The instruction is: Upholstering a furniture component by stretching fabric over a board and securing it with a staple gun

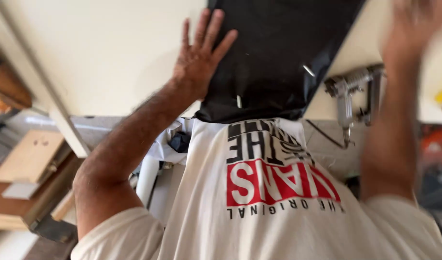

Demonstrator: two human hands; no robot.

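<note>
Between left hand (pixel 201 55) and seemingly raised right hand (pixel 413 29) lies black fabric (pixel 274 58).

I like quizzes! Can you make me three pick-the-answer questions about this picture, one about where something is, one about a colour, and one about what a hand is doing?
1. Where is the nail gun?
A. on the pale board, right of the black sheet
B. on the floor
C. in the left hand

2. What colour is the sheet?
A. yellow
B. black
C. green

3. How is the left hand?
A. in a fist
B. gripping a tool
C. flat, fingers spread

Answers: 1 A, it lies on the board beside the sheet; 2 B, the sheet is plainly black; 3 C, the palm presses at the sheet's edge, holding nothing.
</note>
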